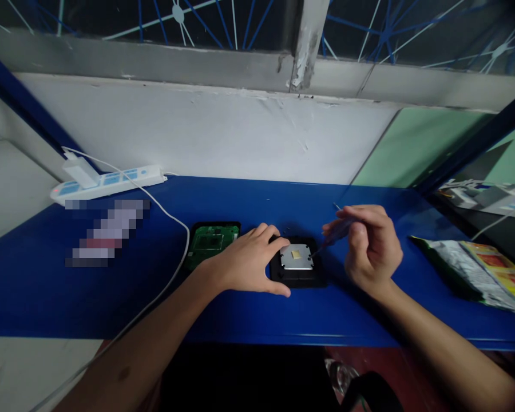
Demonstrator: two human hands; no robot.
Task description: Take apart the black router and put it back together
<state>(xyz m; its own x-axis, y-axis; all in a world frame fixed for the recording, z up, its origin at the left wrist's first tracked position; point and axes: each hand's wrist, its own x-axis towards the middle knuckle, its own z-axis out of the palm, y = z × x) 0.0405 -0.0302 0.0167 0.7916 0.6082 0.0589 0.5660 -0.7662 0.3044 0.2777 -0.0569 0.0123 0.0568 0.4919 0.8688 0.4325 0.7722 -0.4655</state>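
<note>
A black plastic casing [298, 280] lies on the blue table, with a silver metal plate [289, 261] set in it. The plate bears a small gold-coloured square [296, 254] and dark notches along its edges. My left hand [251, 260] grips the casing from the left, fingers at its far side and thumb near its front edge. In my right hand [371, 249] is a slim screwdriver [338, 230] with a see-through purplish handle. Its shaft slants down to the plate's right edge; whether the tip touches a screw cannot be made out.
A green circuit board [208, 240] in a black shell lies left of the casing, partly behind my left hand. Tiny screws [286, 230] sit behind the casing. A white cable [182, 229] runs from a power strip [111, 183]. A shiny packet [476, 272] lies at right.
</note>
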